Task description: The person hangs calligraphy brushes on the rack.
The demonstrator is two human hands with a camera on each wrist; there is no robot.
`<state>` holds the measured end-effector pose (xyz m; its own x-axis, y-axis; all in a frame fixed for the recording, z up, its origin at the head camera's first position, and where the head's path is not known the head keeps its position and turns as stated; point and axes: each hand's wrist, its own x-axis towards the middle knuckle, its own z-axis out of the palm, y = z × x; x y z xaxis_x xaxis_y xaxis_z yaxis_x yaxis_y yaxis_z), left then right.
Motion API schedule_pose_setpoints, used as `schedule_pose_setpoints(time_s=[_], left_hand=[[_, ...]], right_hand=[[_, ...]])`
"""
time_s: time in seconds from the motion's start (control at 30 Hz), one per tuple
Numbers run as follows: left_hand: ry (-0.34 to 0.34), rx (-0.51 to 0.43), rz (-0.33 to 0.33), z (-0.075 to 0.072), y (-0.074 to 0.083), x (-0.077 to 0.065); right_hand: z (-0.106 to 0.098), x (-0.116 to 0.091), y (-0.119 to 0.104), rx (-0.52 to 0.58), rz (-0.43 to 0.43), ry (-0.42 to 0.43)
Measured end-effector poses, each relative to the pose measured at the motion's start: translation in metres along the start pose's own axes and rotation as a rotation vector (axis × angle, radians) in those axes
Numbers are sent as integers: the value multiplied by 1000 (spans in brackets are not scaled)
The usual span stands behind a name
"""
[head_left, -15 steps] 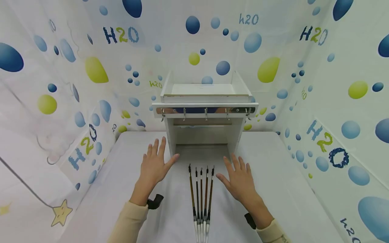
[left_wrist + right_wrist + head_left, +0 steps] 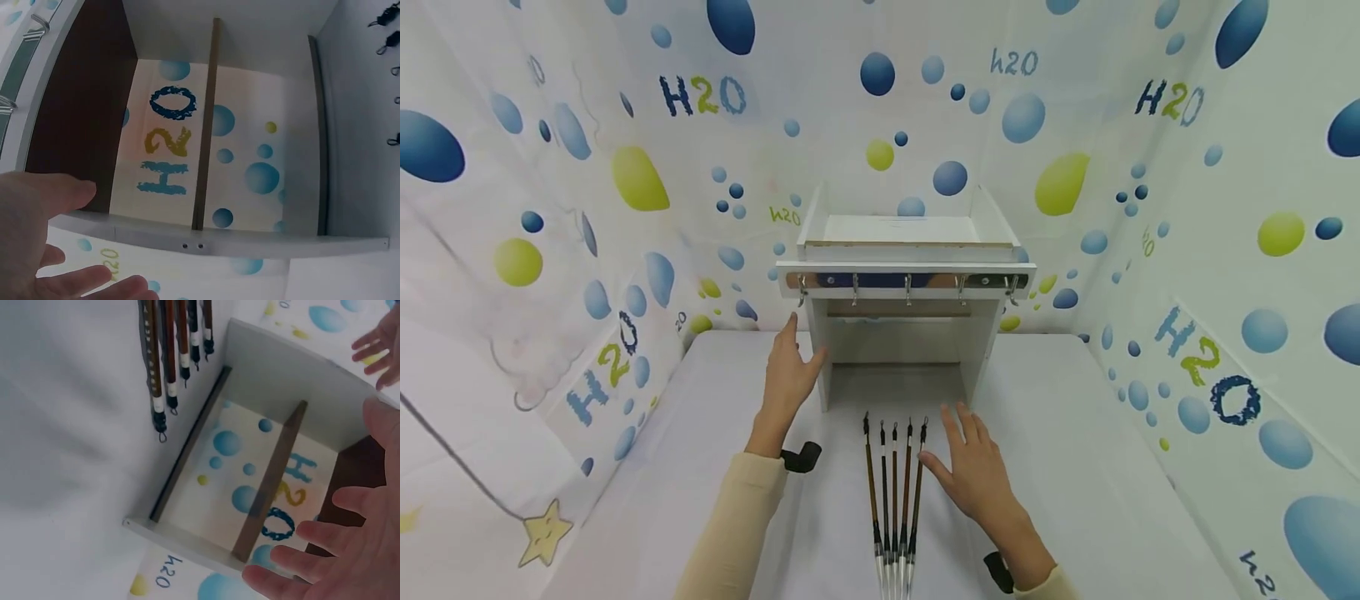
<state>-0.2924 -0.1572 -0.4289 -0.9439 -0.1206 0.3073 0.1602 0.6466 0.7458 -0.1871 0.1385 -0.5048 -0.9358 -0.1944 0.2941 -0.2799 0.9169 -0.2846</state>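
My left hand [image 2: 786,385] is raised beside the left wall of a small white shelf unit [image 2: 823,367], fingers extended upward just under the leftmost metal hook [image 2: 802,292]. In the left wrist view its thumb and fingers are on either side of that side wall [image 2: 250,245]. Fingers spread, my right hand [image 2: 977,479] is above the white table, just right of a row of several calligraphy brushes [image 2: 895,492]. These lie side by side, handles pointing toward the shelf, with hanging loops [image 2: 163,436] at their ends. Neither hand holds anything.
A mirror-like rail [image 2: 880,282] with several hooks runs across the shelf's front, under an open top tray [image 2: 898,227]. Below is an open compartment [image 2: 895,343]. Patterned curtain walls [image 2: 1195,275] surround the white table [image 2: 1060,392] at the back and sides.
My left hand has moved up and slightly right toward the shelf's left edge, turning more sideways. The right hand has shifted a little left and nearer me. The brushes stay on the table.
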Motion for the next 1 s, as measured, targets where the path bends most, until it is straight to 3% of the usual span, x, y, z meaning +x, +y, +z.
schedule_pose_setpoints(time_s=[0.33, 0.73, 1.0], left_hand=[[117, -15, 39, 14, 5, 25], [256, -28, 128, 26, -1, 32], [318, -22, 179, 28, -4, 42]], right_hand=[[19, -6, -3, 133, 43, -34], [44, -8, -8, 272, 100, -65], [68, -11, -8, 369, 171, -159]])
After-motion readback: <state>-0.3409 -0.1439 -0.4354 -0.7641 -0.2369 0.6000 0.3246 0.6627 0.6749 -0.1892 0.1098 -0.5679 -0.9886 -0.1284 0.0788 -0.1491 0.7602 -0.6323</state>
